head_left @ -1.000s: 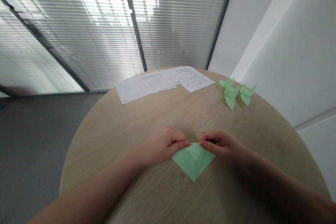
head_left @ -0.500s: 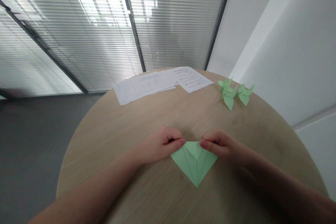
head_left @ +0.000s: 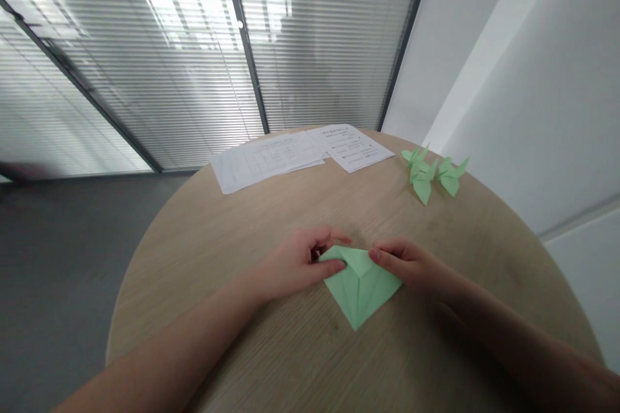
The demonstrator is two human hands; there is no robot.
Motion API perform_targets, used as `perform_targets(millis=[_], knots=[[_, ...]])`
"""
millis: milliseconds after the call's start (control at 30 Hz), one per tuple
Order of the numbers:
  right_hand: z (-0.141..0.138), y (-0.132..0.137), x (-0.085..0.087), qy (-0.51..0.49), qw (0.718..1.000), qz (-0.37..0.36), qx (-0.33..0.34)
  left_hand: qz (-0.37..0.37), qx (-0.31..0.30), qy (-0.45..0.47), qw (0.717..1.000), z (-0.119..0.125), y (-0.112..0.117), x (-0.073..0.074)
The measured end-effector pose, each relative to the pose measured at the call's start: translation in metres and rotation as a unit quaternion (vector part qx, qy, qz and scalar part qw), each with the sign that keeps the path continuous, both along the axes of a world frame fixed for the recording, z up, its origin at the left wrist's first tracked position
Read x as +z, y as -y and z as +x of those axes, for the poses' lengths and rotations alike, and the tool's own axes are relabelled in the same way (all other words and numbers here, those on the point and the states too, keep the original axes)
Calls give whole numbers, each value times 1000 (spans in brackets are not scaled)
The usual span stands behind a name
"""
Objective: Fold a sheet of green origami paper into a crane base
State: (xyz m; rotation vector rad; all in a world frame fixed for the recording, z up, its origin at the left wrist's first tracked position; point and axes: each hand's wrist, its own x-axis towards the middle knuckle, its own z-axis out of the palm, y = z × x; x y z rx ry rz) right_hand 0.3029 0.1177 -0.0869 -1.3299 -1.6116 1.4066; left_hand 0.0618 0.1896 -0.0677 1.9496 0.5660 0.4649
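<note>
Centrally, one pale green, folded paper kite shape sits between the two hands, tip toward the person; whether it touches the round wood-grain table is hard to tell. Its back and parts of its upper edges are hidden. The left hand pinches its left side, thumb laid across the front, one finger reaching past the top edge. The right hand grips the upper right edge, thumb in front, other fingers mostly hidden. Both forearms angle inward, cut off by the picture's borders. Beyond, green folded-paper figures, at least two, overlap confusingly. White printed sheets, at least two, overlap near the far edge, unreadably small in print.
</note>
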Motion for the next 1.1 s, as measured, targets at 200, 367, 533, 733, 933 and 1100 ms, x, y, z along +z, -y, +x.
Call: perform_targets(millis=[200,367,533,733,933,1100], knots=[[-1,0,-2,-6,1000,6,3,11,39,-27,999,2,1,-1],[2,0,-9,-20,999,25,-23,5,84,-27,996,2,-2,-4],[1,-2,-12,-57,995,41,-64,-19,123,-29,992,3,0,0],[-4,-4,-9,-50,995,55,-61,-27,160,-51,985,4,1,0],[-6,-3,-14,-46,995,72,-57,-72,185,-19,980,9,1,-6],[-5,-2,-16,-20,996,55,-62,-49,201,27,978,10,2,-8]])
